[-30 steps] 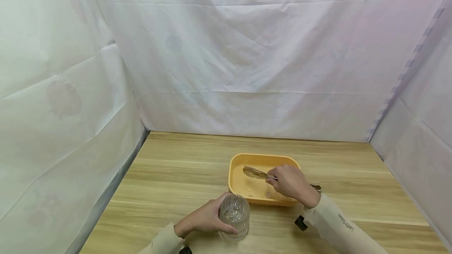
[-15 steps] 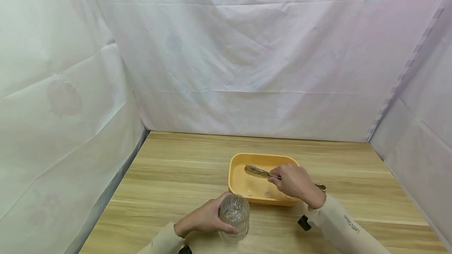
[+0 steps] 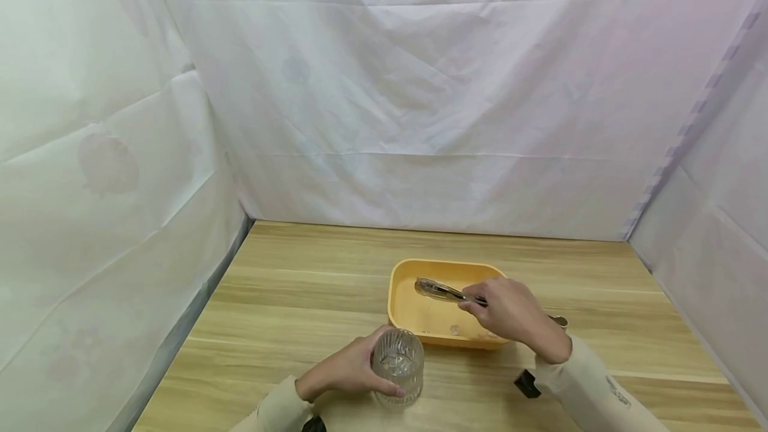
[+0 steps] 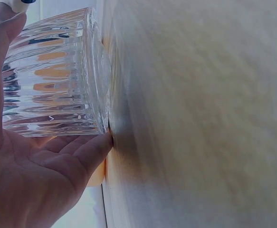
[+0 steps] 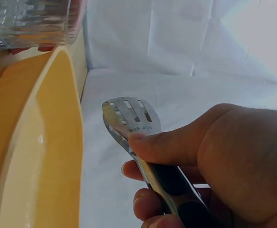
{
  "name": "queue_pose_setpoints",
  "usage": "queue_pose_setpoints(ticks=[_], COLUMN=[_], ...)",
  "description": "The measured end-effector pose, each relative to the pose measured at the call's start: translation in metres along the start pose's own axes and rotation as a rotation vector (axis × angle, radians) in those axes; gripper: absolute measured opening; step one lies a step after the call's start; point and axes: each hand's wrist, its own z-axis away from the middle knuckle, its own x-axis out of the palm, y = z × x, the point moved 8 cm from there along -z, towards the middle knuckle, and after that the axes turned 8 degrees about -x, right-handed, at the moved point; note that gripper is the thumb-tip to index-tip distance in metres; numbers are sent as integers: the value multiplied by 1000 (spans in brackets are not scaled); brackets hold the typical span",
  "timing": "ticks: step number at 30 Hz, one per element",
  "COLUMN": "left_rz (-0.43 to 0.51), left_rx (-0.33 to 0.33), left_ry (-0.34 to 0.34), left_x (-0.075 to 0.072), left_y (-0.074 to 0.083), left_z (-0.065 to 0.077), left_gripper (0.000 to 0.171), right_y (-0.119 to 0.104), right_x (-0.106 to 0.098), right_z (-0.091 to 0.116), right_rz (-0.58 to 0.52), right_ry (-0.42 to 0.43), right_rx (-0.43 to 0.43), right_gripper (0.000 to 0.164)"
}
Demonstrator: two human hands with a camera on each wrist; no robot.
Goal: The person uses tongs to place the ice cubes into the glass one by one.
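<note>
Metal tongs point(image 3: 436, 290) hang over the yellow tray point(image 3: 414, 315), a clear piece point(image 3: 454, 329) lying in it. Possible fault: slack squeeze, slick piece slips; whether the tongs grip anything, cannot tell. Right hand point(image 3: 509, 311) curled round the tongs; left hand point(image 3: 354, 365), thumb and fingers apart, clasps the ribbed glass point(image 3: 408, 369) on the bench point(image 3: 300, 292).

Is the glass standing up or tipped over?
Standing up: the glass has its open rim on top and its base at the table, with the left hand gripping its side.
</note>
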Motion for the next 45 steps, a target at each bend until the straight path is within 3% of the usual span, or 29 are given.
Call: queue_pose_setpoints(ticks=[12, 18, 24, 31, 36, 45], left_rz=[-12, 0, 6, 10, 17, 16], left_rx=[-9, -13, -19, -18, -14, 5], left_ry=[7, 6, 10, 11, 9, 7], left_x=[-1, -1, -1, 0, 1, 1], left_y=[1, 2, 2, 2, 2, 3], left_z=[1, 1, 0, 2, 2, 1], left_gripper=[87, 86, 87, 86, 86, 85], right_y=[-22, -32, -43, -47, -51, -56], right_x=[-16, -22, -26, -24, -22, -20], right_z=[9, 13, 15, 18, 19, 19], right_rz=[-34, -23, -6, -18, -18, -30], right_ry=[13, 15, 60, 58, 52, 32], right_rx=[-41, -68, -138, -159, -165, -178], right_gripper=[46, 32, 43, 21, 32, 37])
